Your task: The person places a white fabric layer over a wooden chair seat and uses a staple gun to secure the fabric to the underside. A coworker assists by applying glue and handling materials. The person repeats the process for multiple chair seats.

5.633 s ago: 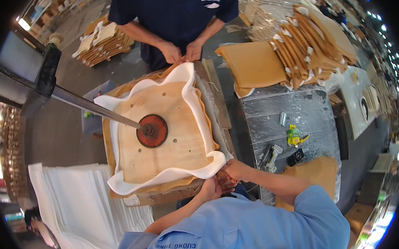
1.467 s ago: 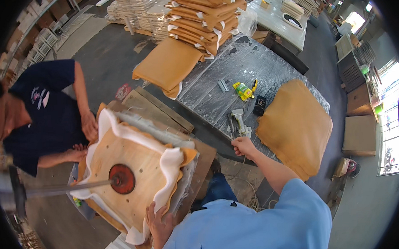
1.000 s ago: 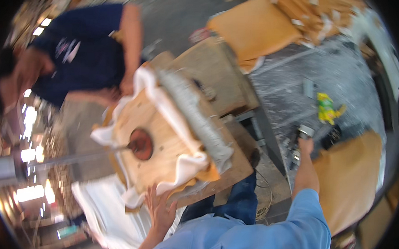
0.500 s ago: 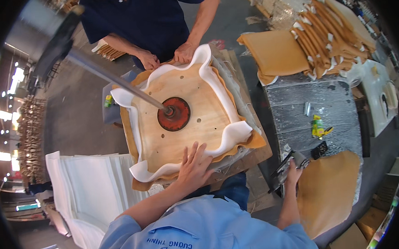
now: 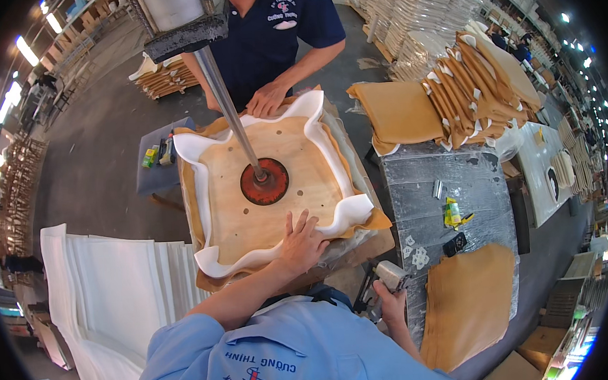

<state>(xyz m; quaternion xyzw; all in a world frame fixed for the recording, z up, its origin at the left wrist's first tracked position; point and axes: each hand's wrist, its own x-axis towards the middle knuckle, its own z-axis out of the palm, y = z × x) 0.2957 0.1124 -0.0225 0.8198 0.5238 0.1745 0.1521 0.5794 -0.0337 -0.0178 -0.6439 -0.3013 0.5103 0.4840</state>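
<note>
Grey staple gun (image 5: 392, 275), in right hand (image 5: 392, 305), now nearer wooden panel (image 5: 251, 228)

Smooth, matt wooden board (image 5: 299, 161); soft-looking, matt foam (image 5: 350, 214) along its edges; shiny metal rod (image 5: 227, 101); scuffed disc (image 5: 276, 188); metallic nail gun (image 5: 391, 275). The tabletop (image 5: 414, 198) looks like glossy, streaked plastic; at its near edge, a smooth, leather-like sheet (image 5: 468, 302).

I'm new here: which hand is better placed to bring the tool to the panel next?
Right, probably: the right hand holds the staple gun close to the wooden panel, while the left hand lies across its near edge.
</note>
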